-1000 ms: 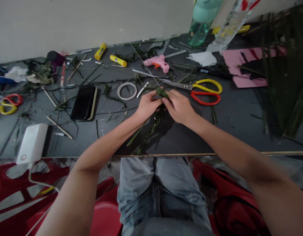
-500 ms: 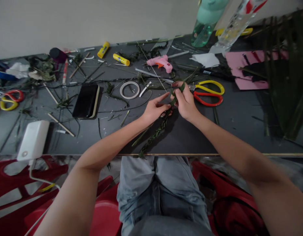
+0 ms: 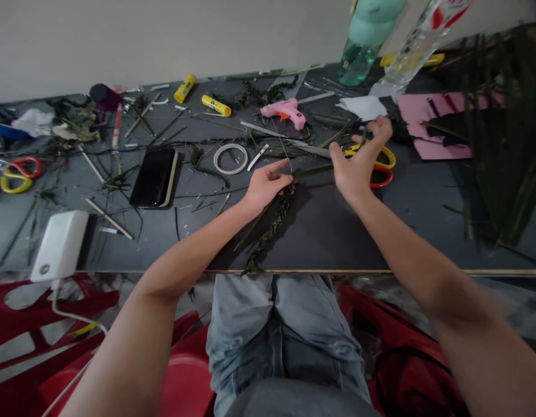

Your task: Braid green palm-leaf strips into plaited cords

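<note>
My left hand [image 3: 268,186] pinches the upper end of a dark green braid of leaf strips [image 3: 272,229] between thumb and fingers, its index finger pointing out. The braid hangs down toward the table's front edge, its lower tip at that edge. From the pinch a flat leaf strip [image 3: 313,171] runs right to my right hand [image 3: 358,159]. The right hand is raised over the scissors [image 3: 383,176], with a bit of green between its curled fingers; its thumb stands apart. A thin stalk rises from the left hand toward the pink glue gun [image 3: 287,112].
A phone [image 3: 153,176], a white power bank [image 3: 60,245] and a tape roll [image 3: 230,158] lie to the left. Glue sticks [image 3: 216,105], a green bottle [image 3: 363,49], a clear bottle [image 3: 409,58], pink paper [image 3: 433,142] and large palm leaves [image 3: 506,156] stand or lie farther back and right.
My right hand has moved away from the left, to the right and slightly up, drawing the leaf strip out straight. My left hand has shifted slightly left with the braid.
</note>
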`<state>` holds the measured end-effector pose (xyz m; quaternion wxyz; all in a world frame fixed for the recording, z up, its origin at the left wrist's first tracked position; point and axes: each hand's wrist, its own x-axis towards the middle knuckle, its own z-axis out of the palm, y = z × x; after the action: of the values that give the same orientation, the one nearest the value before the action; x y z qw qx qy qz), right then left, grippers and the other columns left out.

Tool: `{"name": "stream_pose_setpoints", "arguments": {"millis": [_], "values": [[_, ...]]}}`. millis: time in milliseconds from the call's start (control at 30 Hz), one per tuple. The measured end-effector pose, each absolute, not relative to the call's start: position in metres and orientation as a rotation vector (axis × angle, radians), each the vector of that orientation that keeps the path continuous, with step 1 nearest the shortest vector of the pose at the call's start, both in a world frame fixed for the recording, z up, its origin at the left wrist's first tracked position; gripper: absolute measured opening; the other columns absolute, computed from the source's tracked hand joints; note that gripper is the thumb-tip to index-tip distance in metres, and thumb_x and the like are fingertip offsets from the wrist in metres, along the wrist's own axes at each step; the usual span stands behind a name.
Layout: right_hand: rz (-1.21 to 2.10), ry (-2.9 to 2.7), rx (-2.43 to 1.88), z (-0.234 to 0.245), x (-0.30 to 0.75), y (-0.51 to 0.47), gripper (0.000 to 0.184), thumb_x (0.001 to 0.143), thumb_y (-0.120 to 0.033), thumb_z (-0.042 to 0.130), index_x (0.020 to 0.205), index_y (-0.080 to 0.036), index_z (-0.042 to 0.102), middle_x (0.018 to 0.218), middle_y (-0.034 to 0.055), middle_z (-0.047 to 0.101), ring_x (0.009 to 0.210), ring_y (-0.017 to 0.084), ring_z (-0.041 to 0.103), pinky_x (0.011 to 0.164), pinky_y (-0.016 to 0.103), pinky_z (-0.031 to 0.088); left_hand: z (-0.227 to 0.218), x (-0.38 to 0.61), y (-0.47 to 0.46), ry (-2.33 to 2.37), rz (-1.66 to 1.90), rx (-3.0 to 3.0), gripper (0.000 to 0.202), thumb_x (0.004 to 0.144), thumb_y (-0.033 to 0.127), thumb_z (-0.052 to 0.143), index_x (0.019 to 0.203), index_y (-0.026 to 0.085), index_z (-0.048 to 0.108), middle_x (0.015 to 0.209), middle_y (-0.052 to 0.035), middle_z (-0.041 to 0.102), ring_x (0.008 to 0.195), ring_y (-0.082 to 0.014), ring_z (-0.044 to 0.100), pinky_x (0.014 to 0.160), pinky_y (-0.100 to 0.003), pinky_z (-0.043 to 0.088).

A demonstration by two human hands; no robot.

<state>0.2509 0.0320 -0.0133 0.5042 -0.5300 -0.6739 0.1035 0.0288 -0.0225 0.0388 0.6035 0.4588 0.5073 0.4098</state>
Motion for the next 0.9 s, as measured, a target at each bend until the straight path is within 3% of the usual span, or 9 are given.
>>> {"name": "stream_pose_setpoints", "arguments": {"millis": [167,367,467,533,633,800,900], "values": [[-0.131,-1.539,-1.458,0.012,0.244,0.011,0.073,0.092,-0.055,0.057,0.152,-0.029,0.024,0.159,0.0197,0.024,0.149,0.043,0.012,0.116,0.071,0.019,0.036,0.019,-0.011,1.169,0.964,1.143,0.049,0.079,0.011,0.068,0.128,0.011,0.065,0.075,-0.0027,0.074,0.064,-0.0128,0.067,0.06,-0.025,0.05],[-0.006,-1.52,-1.652,0.03,0.225,-0.01,0.057,0.094,-0.055,0.05,0.144,-0.029,0.041,0.165,0.0173,0.017,0.152,0.048,0.004,0.103,0.079,0.027,0.033,0.008,-0.002,1.162,0.966,1.017,0.024,0.076,0.016,0.074,0.1,0.014,0.076,0.089,-0.0057,0.078,0.071,-0.011,0.068,0.068,-0.024,0.054],[0.007,-1.538,-1.718,0.043,0.221,-0.016,0.045,0.097,-0.046,0.047,0.138,-0.029,0.048,0.166,0.0141,0.018,0.154,0.045,0.003,0.11,0.077,0.018,0.032,0.007,0.002,1.171,1.021,0.941,0.021,0.074,0.015,0.074,0.095,0.014,0.077,0.085,-0.0045,0.077,0.07,-0.0103,0.068,0.069,-0.024,0.054],[-0.043,-1.572,-1.772,0.05,0.221,-0.017,0.042,0.098,-0.038,0.045,0.138,-0.027,0.05,0.167,0.0143,0.019,0.154,0.043,0.007,0.116,0.07,0.012,0.031,0.007,0.003,1.187,1.046,0.936,0.021,0.073,0.015,0.074,0.094,0.014,0.077,0.082,-0.0038,0.076,0.068,-0.0099,0.067,0.068,-0.024,0.053],[-0.084,-1.575,-1.73,0.051,0.227,-0.011,0.041,0.097,-0.03,0.046,0.137,-0.023,0.05,0.165,0.0166,0.023,0.153,0.036,0.017,0.121,0.058,0.015,0.031,0.008,0.002,1.22,1.042,0.971,0.02,0.074,0.015,0.074,0.094,0.014,0.077,0.08,-0.0033,0.074,0.064,-0.0089,0.064,0.069,-0.024,0.053],[0.007,-1.403,-1.63,0.032,0.245,0.013,0.037,0.091,-0.023,0.04,0.127,-0.028,0.048,0.151,0.0124,0.043,0.144,0.033,0.032,0.118,0.062,0.021,0.033,0.009,0.0,1.225,1.051,0.979,0.019,0.075,0.013,0.071,0.093,0.015,0.077,0.078,-0.002,0.074,0.066,-0.0092,0.065,0.072,-0.025,0.055],[0.07,-1.266,-1.628,0.022,0.253,0.025,0.043,0.082,-0.012,0.042,0.12,-0.031,0.046,0.139,0.01,0.054,0.134,0.029,0.042,0.117,0.055,0.026,0.034,0.01,-0.001,1.232,1.054,0.982,0.019,0.076,0.012,0.07,0.094,0.013,0.076,0.076,-0.0019,0.074,0.065,-0.0091,0.064,0.072,-0.025,0.054]]}}
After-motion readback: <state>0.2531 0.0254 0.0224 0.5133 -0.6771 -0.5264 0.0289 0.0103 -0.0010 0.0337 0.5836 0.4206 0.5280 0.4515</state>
